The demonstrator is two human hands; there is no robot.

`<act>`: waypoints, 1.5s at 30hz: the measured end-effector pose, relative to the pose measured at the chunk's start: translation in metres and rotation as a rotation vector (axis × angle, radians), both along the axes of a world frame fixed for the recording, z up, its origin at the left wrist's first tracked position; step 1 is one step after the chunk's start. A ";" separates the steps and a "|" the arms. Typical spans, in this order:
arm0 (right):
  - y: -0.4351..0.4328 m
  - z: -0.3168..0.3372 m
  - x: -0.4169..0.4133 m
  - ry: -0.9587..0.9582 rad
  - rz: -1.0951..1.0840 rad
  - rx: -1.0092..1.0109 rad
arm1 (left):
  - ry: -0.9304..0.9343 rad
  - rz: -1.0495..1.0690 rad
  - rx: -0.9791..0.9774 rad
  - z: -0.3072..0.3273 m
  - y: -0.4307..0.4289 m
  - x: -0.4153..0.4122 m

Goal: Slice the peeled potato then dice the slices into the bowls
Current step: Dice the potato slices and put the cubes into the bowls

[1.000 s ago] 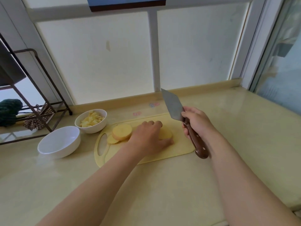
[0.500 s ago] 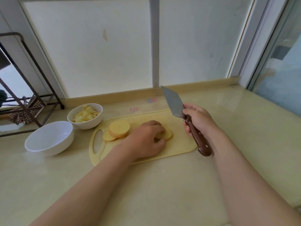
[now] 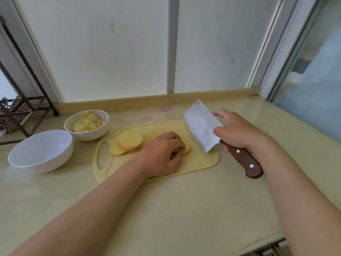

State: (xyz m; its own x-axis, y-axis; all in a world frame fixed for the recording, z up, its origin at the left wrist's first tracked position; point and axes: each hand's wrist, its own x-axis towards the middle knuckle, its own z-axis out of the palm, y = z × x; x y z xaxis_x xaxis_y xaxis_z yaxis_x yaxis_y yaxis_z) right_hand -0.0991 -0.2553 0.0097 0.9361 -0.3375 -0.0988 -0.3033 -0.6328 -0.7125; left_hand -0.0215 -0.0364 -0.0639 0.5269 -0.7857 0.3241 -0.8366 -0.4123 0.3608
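Now the right grip point(image 3: 238, 132), curled round the cleaver point(image 3: 202, 126), has lowered its blade beside the slices point(image 3: 186, 150) on the board point(image 3: 203, 161), which the left grip point(image 3: 162, 154) pins with curled fingers; dicing seems next.

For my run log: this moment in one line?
left hand: holding potato slices on cutting board | right hand: gripping cleaver above board | small bowl: diced potato | large bowl: empty

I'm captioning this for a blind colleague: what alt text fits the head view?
A person's left hand holds sliced potato on a yellow cutting board while the right hand grips a cleaver just to its right. More slices lie at the board's left end, near a bowl of diced potato and an empty white bowl.
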 end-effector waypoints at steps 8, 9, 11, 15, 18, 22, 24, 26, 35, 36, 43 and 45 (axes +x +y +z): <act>0.047 0.018 -0.007 0.125 0.186 -0.486 | -0.080 -0.039 0.088 0.004 -0.002 -0.003; 0.052 0.018 -0.008 0.132 0.190 -0.526 | -0.096 -0.043 0.099 0.004 -0.002 -0.004; 0.060 0.021 -0.010 0.144 0.190 -0.605 | -0.108 -0.047 0.113 0.004 -0.003 -0.003; 0.071 0.028 -0.015 0.164 0.177 -0.682 | -0.105 -0.044 0.109 0.004 -0.002 -0.003; 0.075 0.033 -0.016 0.188 0.172 -0.684 | -0.099 -0.041 0.098 0.003 -0.002 -0.002; 0.078 0.036 -0.018 0.185 0.140 -0.659 | -0.104 -0.036 0.114 0.004 -0.004 -0.003; 0.082 0.038 -0.020 0.186 0.141 -0.652 | -0.106 -0.031 0.112 0.005 -0.003 -0.004; 0.087 0.038 -0.022 0.196 0.147 -0.666 | -0.115 -0.028 0.112 0.006 -0.003 -0.004; 0.091 0.039 -0.036 0.297 0.225 -0.665 | -0.128 -0.017 0.131 0.004 -0.002 -0.003; 0.090 0.039 -0.038 0.327 0.239 -0.653 | -0.130 -0.020 0.133 0.004 -0.002 -0.003; 0.084 0.042 -0.042 0.426 0.283 -0.604 | -0.133 -0.035 0.130 0.005 -0.002 -0.002; 0.084 0.040 -0.036 0.411 0.276 -0.592 | -0.136 -0.028 0.126 0.004 -0.002 -0.002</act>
State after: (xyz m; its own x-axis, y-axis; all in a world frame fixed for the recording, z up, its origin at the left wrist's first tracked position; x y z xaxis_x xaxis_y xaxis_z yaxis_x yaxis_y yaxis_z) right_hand -0.1348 -0.1708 0.0501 0.9210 -0.2025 -0.3328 -0.2466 -0.9644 -0.0956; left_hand -0.0232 -0.0382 -0.0603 0.4622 -0.8384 0.2891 -0.8860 -0.4225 0.1911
